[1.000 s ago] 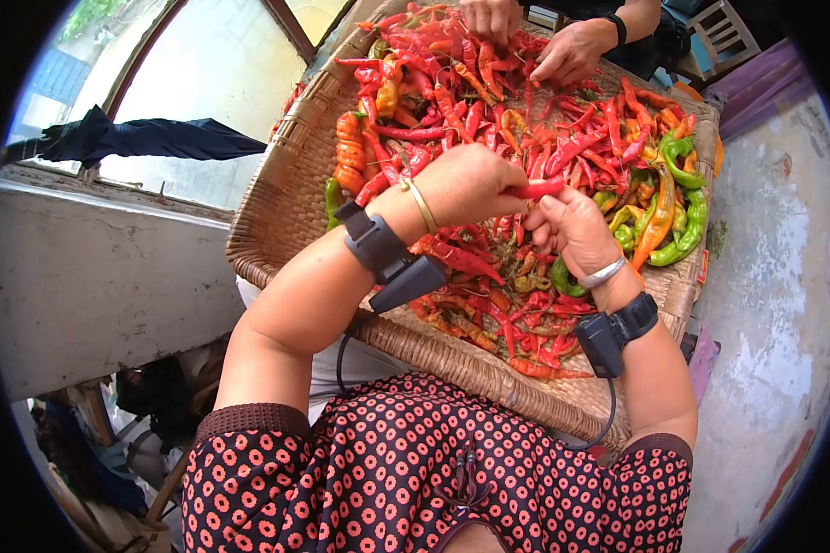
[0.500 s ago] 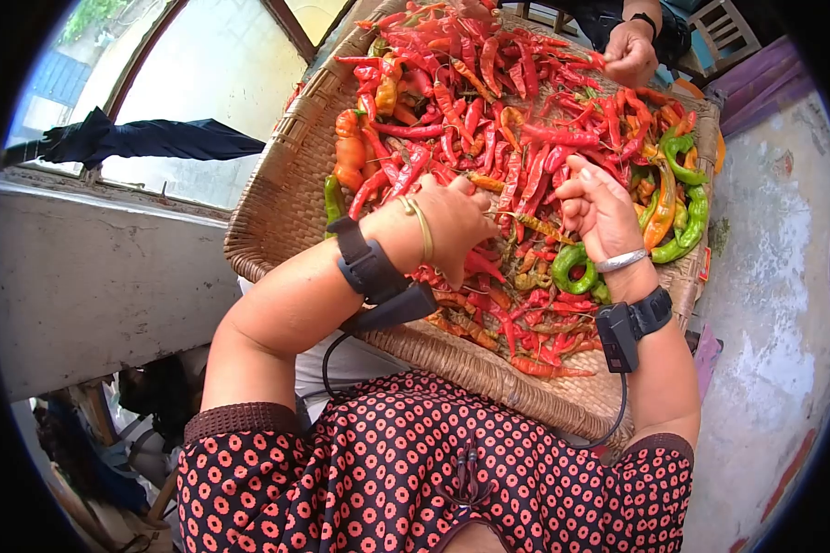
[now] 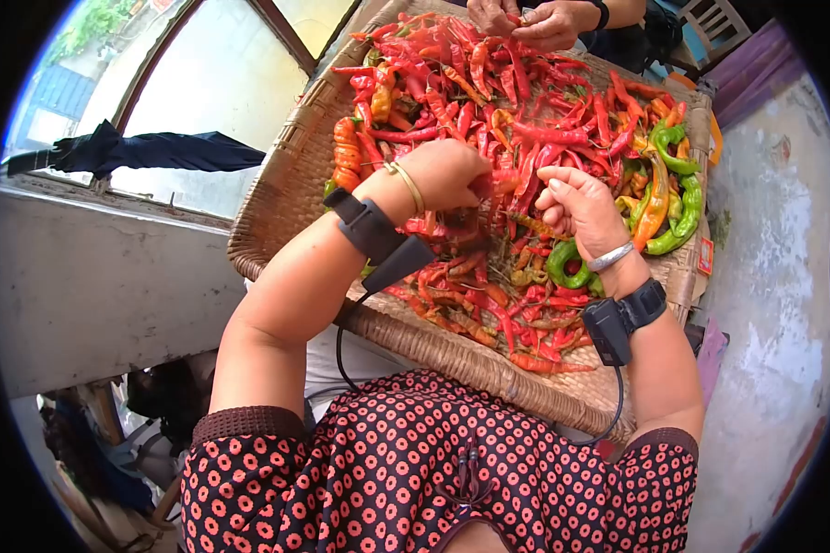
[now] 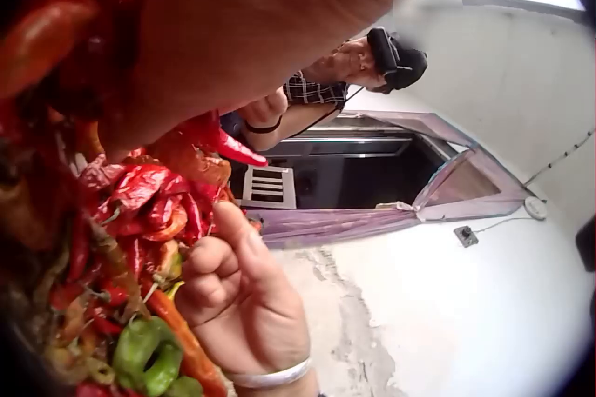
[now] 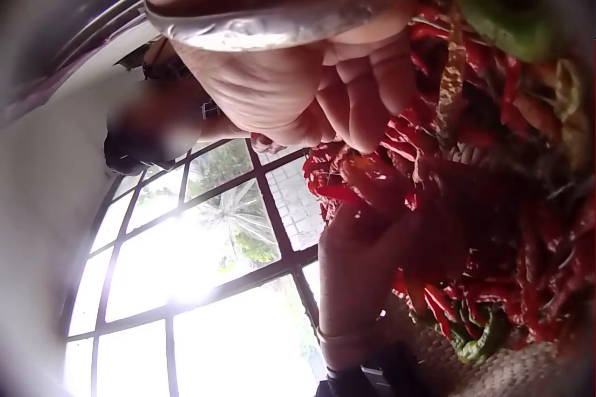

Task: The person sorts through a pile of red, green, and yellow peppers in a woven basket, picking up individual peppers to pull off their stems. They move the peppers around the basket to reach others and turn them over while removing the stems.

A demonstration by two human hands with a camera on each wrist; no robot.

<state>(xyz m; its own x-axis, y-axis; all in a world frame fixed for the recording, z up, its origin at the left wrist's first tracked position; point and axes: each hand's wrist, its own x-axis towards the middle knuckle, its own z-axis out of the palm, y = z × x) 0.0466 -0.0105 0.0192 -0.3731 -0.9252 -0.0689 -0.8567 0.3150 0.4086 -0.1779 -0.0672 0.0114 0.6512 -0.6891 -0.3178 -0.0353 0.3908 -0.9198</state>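
Note:
My left hand (image 3: 447, 175) hovers above the pile of chili peppers and pinches a red chili pepper (image 3: 502, 181). In the left wrist view, the red tip of a pepper (image 4: 238, 148) sticks out beyond that hand, whose fingers are mostly hidden. To its right, my right hand (image 3: 581, 207) is held palm inward over the pile, fingers loosely curled, with nothing visible in them. Below them are red and orange peppers (image 3: 516, 327), some wrinkled. A curled green pepper (image 3: 567, 265) lies under the right wrist.
A large woven basket tray (image 3: 277, 198) carries the peppers. Green and orange peppers (image 3: 678, 217) lie along its right side. Another person's hands (image 3: 530, 20) work at the far edge. A folded dark umbrella (image 3: 166, 152) hangs by the window on the left.
The hands were together at a red chili pepper, then parted, the left dropping toward the pile. Now the left holds a pepper. The other person's hands have come together.

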